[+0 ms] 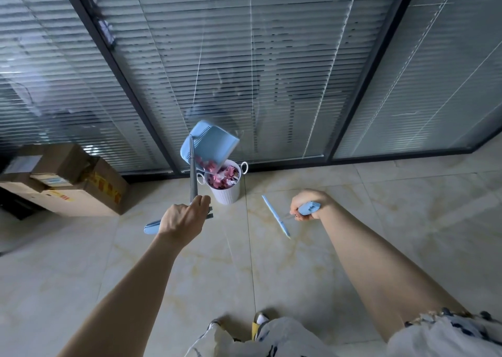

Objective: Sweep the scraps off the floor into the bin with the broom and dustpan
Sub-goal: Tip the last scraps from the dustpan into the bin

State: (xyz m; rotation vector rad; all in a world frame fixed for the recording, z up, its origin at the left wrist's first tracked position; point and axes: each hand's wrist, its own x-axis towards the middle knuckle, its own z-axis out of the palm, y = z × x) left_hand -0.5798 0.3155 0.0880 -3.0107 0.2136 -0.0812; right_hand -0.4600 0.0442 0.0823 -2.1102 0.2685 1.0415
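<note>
Tipping the dustpan [214, 142] up beyond the left hand [182, 218], which grips its long handle, lets pink scraps [210, 166] slide into the bin [225, 193] underneath. The right hand [307, 207] grips the broom [275, 216], out of the way.

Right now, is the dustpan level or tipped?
Tipped. The dustpan slants mouth-down over the white bin, pink scraps at its lower lip, and the left hand grips its long handle.
</note>
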